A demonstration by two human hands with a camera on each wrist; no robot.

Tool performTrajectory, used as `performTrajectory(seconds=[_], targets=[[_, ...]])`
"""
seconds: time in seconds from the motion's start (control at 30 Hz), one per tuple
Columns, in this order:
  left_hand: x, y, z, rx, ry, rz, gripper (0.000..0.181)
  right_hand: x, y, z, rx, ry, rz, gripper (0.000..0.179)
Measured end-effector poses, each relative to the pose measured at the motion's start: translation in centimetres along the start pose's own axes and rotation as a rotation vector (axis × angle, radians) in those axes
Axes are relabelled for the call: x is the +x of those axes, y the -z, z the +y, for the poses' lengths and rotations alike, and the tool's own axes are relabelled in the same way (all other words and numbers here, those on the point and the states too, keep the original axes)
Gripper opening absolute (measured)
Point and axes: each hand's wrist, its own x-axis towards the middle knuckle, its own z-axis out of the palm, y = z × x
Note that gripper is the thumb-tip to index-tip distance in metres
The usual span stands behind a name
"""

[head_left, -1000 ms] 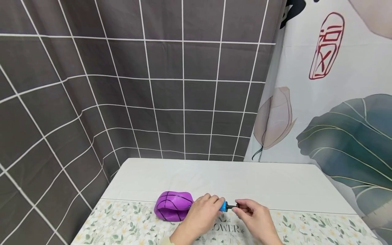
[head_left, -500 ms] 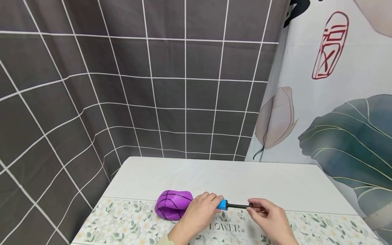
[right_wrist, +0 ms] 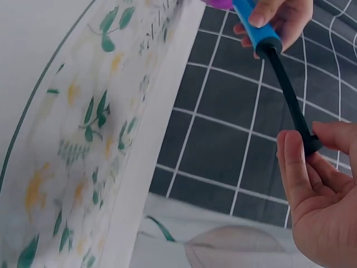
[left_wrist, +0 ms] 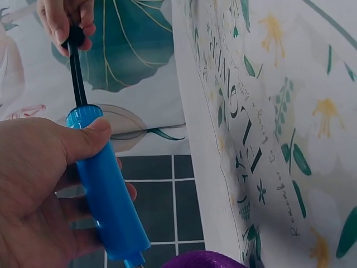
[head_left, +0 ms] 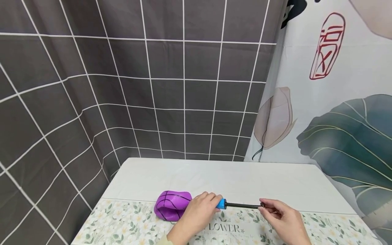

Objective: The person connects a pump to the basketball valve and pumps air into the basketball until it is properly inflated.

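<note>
A blue hand pump (left_wrist: pixel 114 195) lies in my left hand (head_left: pixel 200 211), its fingers and thumb wrapped round the barrel. From the barrel a long black plunger rod (head_left: pixel 243 205) stretches to the right. Its end knob (right_wrist: pixel 310 144) is pinched between the thumb and fingers of my right hand (head_left: pixel 283 219). Just left of my left hand, a purple ball (head_left: pixel 172 206) with black lines sits on the table, dented and partly deflated. In the left wrist view the pump's nozzle end (left_wrist: pixel 134 259) points toward the ball; the left hand hides that end in the head view.
The table (head_left: pixel 220 177) has a white back part and a flower-printed front strip with lettering (head_left: pixel 225 228). Behind it hangs a dark cloth (head_left: pixel 199 92) with a white grid. A white cloth with leaf prints (head_left: pixel 352 143) hangs on the right.
My right hand has moved to the right with the knob, drawing the black rod well out of the blue barrel. The left hand and the ball stay nearly where they were.
</note>
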Motion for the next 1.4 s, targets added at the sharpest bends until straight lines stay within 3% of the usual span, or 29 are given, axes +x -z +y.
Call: performTrajectory(seconds=[0.23,0.37,0.53,0.77,1.1,1.4], targets=[[0.1,0.3,0.3,0.011,-0.010,-0.026,0.038,0.2,-3.0,-1.4,0.019,0.083,0.006,0.022],[0.2,0.3,0.5,-0.007,-0.022,-0.055,0.040,0.3,-5.1,-2.3,0.065,0.113,-0.044,0.020],[0.2,0.1,0.4,-0.001,-0.033,-0.023,0.039,0.5,-6.5,-3.1,0.087,0.091,-0.098,0.019],[0.2,0.0,0.1,-0.011,-0.008,-0.021,0.036,0.2,-5.0,-2.1,0.116,0.056,-0.047,0.021],[-0.1,-0.1,-0.2,0.009,-0.003,0.006,0.037,-0.1,-0.3,0.0,-0.010,-0.028,-0.007,0.025],[0.0,-0.1,-0.1,0.029,-0.029,0.021,0.036,-0.1,-1.1,-0.2,-0.008,0.011,0.019,0.024]])
